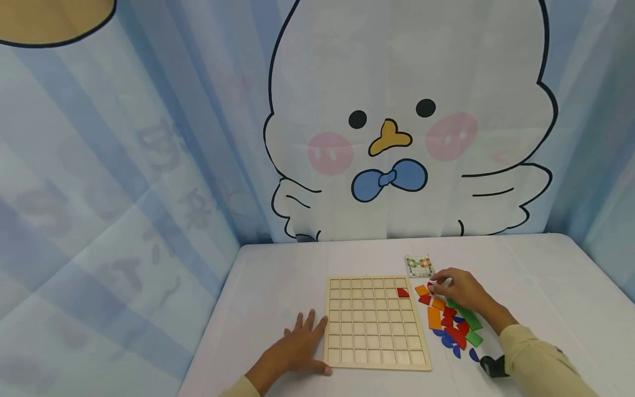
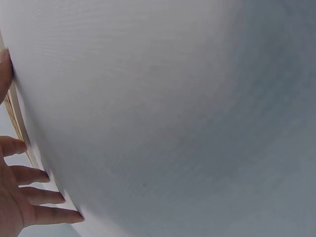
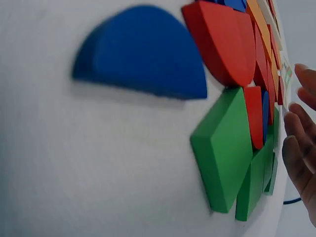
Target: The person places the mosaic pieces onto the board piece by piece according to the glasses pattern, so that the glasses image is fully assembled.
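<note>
A square wooden grid board (image 1: 378, 368) lies on the table with one red quarter-round block (image 1: 403, 293) in a cell near its far right corner. My left hand (image 1: 300, 344) spreads along the board's left edge, its fingers (image 2: 42, 196) straight and the thumb at the near corner. Over the far end of a heap of coloured blocks, my right hand (image 1: 460, 288) pinches a small red block (image 1: 430, 285) between thumb and index finger. Orange, red, green and blue blocks lie below it, with a green block (image 3: 224, 148) and a blue half-round block (image 3: 143, 54) close to the right wrist camera.
A small patterned card (image 1: 419, 266) lies beyond the board's far right corner, close to my right hand. A dark object (image 1: 493, 366) shows beside the right sleeve. Behind the white table (image 1: 283, 275) hangs a curtain (image 1: 407, 215) with a cartoon bird on it.
</note>
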Available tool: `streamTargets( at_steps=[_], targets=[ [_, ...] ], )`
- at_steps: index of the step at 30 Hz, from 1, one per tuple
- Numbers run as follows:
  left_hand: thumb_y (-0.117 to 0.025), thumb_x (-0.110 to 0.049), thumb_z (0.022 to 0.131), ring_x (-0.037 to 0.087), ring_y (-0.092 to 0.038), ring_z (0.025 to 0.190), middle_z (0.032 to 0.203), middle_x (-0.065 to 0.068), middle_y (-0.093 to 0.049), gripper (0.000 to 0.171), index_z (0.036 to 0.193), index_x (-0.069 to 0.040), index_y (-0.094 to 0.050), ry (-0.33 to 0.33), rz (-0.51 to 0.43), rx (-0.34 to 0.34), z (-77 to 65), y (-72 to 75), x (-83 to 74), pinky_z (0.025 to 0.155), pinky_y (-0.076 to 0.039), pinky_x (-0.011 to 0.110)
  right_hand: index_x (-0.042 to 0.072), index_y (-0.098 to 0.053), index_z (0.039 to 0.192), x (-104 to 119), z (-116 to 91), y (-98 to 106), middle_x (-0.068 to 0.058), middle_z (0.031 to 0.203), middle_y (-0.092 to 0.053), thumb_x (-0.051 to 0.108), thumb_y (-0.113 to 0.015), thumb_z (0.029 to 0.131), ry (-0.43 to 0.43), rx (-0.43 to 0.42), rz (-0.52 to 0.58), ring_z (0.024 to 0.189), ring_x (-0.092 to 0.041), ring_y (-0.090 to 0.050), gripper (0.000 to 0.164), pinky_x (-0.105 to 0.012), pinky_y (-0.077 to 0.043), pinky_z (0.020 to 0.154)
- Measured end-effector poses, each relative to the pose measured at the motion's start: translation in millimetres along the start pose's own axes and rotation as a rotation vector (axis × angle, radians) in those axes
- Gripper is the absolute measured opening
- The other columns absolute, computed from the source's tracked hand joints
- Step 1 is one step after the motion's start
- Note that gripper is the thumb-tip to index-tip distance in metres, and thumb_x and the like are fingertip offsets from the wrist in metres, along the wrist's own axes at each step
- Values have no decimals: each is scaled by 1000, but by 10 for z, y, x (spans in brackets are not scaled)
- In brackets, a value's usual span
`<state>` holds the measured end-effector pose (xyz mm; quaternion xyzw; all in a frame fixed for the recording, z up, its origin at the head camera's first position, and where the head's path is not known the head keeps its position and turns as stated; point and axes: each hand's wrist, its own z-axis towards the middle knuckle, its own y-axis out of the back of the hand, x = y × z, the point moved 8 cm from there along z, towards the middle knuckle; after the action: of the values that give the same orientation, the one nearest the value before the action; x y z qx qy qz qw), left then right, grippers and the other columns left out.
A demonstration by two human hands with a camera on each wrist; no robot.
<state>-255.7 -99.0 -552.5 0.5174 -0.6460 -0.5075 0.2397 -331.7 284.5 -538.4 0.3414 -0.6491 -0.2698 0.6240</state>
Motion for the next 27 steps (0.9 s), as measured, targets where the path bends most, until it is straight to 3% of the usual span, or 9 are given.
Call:
streamTargets(
  at_steps=[8, 14, 20, 27],
  targets=[
    [-79, -68, 69, 54, -21, 148, 165, 23, -21, 113, 159, -18, -31, 3, -13, -6, -9, -2, -2, 102, -35, 75, 8, -76, 109, 162, 18, -111, -7, 100, -65, 33, -78, 88, 84, -68, -87, 83, -18, -53, 33, -28, -46, 68],
    [-79, -68, 68, 54, -22, 148, 165, 23, -21, 114, 159, -19, -31, 6, 1, -16, 1, -9, -2, 102, -36, 75, 7, -77, 108, 201, 11, -145, -8, 98, -63, 35, -80, 85, 53, -98, -142, 85, -20, -54, 36, -31, -45, 68],
    [-80, -67, 69, 53, -21, 148, 165, 22, -20, 113, 159, -18, -30, 6, -14, -10, -10, -10, -2, 103, -35, 75, 5, -76, 111, 200, 24, -152, -12, 103, -63, 34, -82, 84, 13, -79, -148, 89, -23, -55, 39, -38, -51, 74],
    [-79, -67, 69, 52, -21, 149, 165, 22, -21, 113, 159, -19, -30, 11, -15, -9, -38, 2, -10, 103, -35, 74, 6, -75, 106, 216, 60, -201, -11, 103, -63, 29, -80, 86, 16, -26, -126, 90, -24, -54, 30, -42, -51, 80]
  ],
)
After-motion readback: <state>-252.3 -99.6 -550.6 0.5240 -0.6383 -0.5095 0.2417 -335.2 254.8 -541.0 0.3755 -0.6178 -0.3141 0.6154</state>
